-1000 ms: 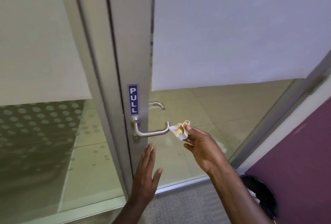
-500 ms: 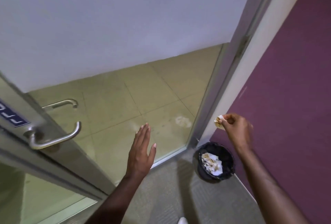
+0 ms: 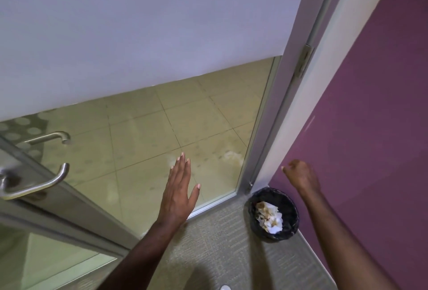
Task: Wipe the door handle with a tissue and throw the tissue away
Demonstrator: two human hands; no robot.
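The metal lever door handle sticks out from the glass door's frame at the far left. My left hand is flat with fingers spread, resting on or just in front of the door's lower glass pane. My right hand hovers above a small black waste bin by the wall, fingers loosely curled downward, nothing visible in them. Crumpled white tissues with brown stains lie inside the bin.
A second handle shows through the glass on the door's other side. The door's hinge and grey frame run down to the bin. A purple wall fills the right. Grey carpet lies underfoot.
My right hand carried the stained tissue from the door handle to above the bin and let it go; the tissue is no longer in the hand. The view swung right and downward.
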